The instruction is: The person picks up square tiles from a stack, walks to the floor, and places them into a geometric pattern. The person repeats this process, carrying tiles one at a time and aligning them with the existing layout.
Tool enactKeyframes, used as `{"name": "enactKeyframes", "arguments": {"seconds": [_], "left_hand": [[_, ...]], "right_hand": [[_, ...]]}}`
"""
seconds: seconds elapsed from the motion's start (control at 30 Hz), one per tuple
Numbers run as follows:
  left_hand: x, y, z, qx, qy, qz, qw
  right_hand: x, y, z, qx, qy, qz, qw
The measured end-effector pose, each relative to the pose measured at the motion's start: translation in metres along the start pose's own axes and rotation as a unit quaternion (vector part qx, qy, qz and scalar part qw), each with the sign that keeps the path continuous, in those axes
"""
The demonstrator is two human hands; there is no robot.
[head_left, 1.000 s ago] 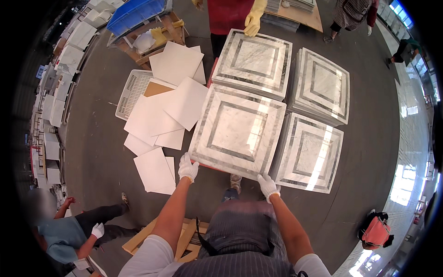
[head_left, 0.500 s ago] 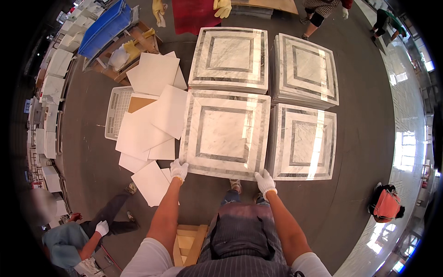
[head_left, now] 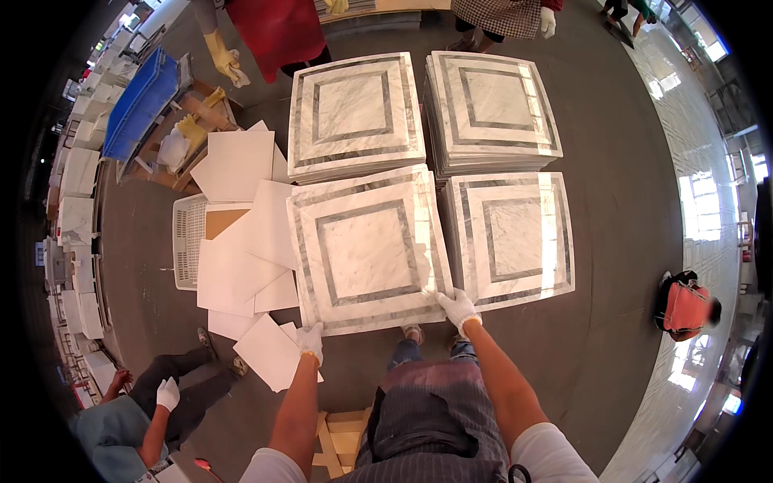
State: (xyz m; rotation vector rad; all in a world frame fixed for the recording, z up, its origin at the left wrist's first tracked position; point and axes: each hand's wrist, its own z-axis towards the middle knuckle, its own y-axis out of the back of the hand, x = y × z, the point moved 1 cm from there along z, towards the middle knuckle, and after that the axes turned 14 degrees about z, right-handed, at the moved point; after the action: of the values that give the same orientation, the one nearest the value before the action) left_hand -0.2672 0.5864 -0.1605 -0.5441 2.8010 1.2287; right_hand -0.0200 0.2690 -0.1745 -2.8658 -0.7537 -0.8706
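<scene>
A square white marble tile with grey inlaid bands lies in front of me, slightly askew to the neighbouring stacks. My left hand, in a white glove, is closed on its near left corner. Also gloved in white, my right hand grips the near right corner, thumb on the top face. Both palms and the fingers under the edge are hidden. Beyond it stands a stack of matching tiles. To the right are another stack and a far right stack.
White sheets lie loosely left of the tile, partly over a white plastic crate. A blue bin stands farther back. A person in a red apron is beyond the stacks; another person is low at left. A wooden frame is near my legs.
My view has turned, shifting the stacks leftward. The held tile now sits more askew, its near left corner closer to me. Both hands stay on it. The person in red has moved left in view.
</scene>
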Motion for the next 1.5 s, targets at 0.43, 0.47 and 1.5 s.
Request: {"name": "enactKeyframes", "arguments": {"seconds": [0.43, 0.47, 1.5], "left_hand": [[0.029, 0.08, 0.033, 0.301, 0.029, -0.191, 0.934], [-0.003, 0.079, 0.014, 0.34, 0.001, -0.222, 0.914], [-0.156, 0.246, -0.205, 0.412, -0.168, -0.362, 0.819]], "right_hand": [[0.082, 0.009, -0.063, 0.05, -0.011, -0.084, 0.995], [0.084, 0.015, -0.062, 0.083, 0.005, -0.065, 0.994], [0.239, 0.058, -0.216, 0.198, -0.008, 0.27, 0.942]]}}
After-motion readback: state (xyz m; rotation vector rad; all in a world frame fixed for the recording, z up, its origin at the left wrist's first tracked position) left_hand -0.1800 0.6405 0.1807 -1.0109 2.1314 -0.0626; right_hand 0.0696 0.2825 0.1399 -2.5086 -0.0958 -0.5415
